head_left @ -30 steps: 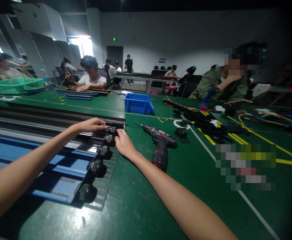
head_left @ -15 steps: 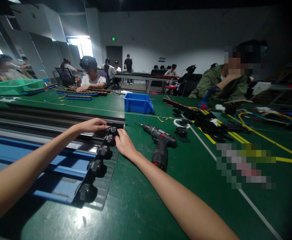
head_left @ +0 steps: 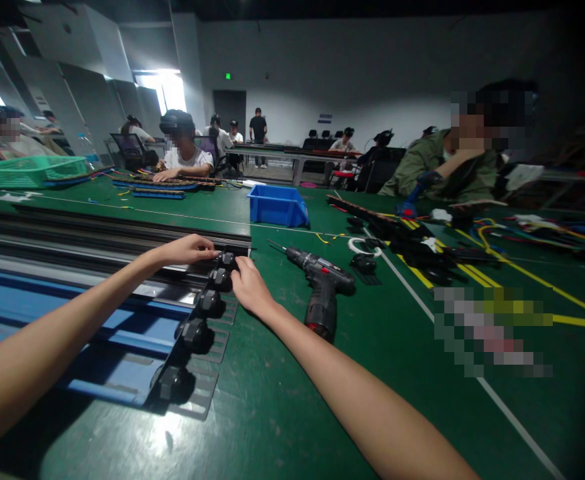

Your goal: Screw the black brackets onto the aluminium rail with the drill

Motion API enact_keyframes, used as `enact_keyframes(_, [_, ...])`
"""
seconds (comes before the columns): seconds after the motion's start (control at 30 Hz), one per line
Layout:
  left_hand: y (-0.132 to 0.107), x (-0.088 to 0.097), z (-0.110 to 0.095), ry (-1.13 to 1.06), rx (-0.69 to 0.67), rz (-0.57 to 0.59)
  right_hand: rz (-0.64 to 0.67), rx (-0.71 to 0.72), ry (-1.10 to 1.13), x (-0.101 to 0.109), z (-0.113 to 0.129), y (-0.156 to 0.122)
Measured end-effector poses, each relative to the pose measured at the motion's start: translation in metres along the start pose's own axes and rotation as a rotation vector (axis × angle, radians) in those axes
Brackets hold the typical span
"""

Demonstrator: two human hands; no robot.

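Note:
Several black cable glands (head_left: 192, 335) stand in a row along the ends of long blue and silver metal channels (head_left: 117, 343). Flat slotted plates (head_left: 212, 345) stick out beside the glands over the green table. At the farthest gland (head_left: 227, 259), my left hand (head_left: 192, 250) has its thumb and fingers closed in a pinch on the channel side; what lies between the tips is too small to make out. My right hand (head_left: 250, 285) is curled against the outer side of that gland, its fingertips closed on it. A black cordless drill (head_left: 319, 280) lies to the right.
A blue bin (head_left: 278, 207) sits beyond the channels, a green basket (head_left: 29, 173) at far left. A white ring (head_left: 362, 248), another gland (head_left: 365, 263) and dark parts with cables (head_left: 512, 233) lie to the right. Co-workers sit across the table.
Both hands stay at the farthest gland, with hardly any visible shift. The drill and the row of glands keep their places.

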State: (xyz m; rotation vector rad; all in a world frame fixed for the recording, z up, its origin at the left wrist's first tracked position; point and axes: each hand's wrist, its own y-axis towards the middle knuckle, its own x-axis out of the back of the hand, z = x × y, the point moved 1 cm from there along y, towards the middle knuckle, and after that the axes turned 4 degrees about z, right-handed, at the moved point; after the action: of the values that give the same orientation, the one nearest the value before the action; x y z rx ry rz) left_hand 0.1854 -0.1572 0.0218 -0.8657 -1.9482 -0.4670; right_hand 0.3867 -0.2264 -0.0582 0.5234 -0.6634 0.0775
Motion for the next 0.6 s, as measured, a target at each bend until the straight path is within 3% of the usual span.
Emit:
enact_keyframes(0.17, [0.003, 0.003, 0.007, 0.188, 0.020, -0.261, -0.247, -0.122, 0.046, 0.006, -0.006, 0.003])
enact_keyframes(0.3, [0.000, 0.014, 0.034, 0.348, 0.131, -0.423, -0.217, -0.194, 0.036, 0.006, -0.010, 0.004])
enact_keyframes(0.47, [-0.010, 0.020, 0.079, 0.319, 0.299, -0.266, -0.117, -0.204, 0.041, 0.003, -0.009, 0.004])
enact_keyframes(0.6, [-0.018, 0.027, 0.101, 0.280, 0.426, -0.213, -0.106, -0.202, 0.046, 0.004, -0.008, 0.004])
